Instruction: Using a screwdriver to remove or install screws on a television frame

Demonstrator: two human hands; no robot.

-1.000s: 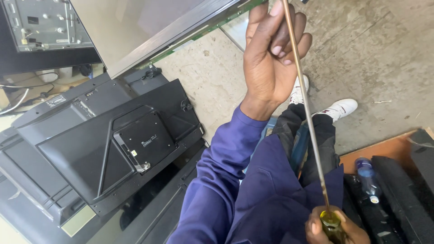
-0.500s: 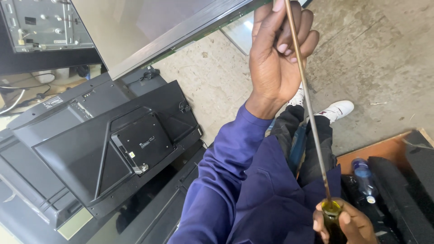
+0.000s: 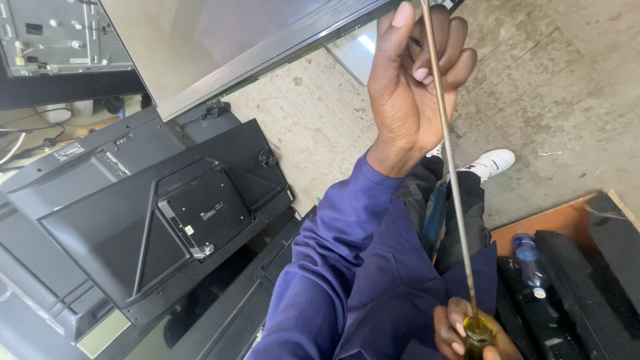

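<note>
Above the concrete floor [image 3: 567, 73], the left hand [image 3: 410, 87] is raised with its fingers curled around the upper shaft of a long, thin steel screwdriver with a yellow translucent handle [image 3: 450, 167]. Lower right, the right hand [image 3: 470, 330] is clamped on that handle. Both hands are well apart along the tool. Black flat-screen television back panels [image 3: 153, 220] lie at left; a blue-capped plastic bottle [image 3: 530, 257] rests near the right hand.
</note>
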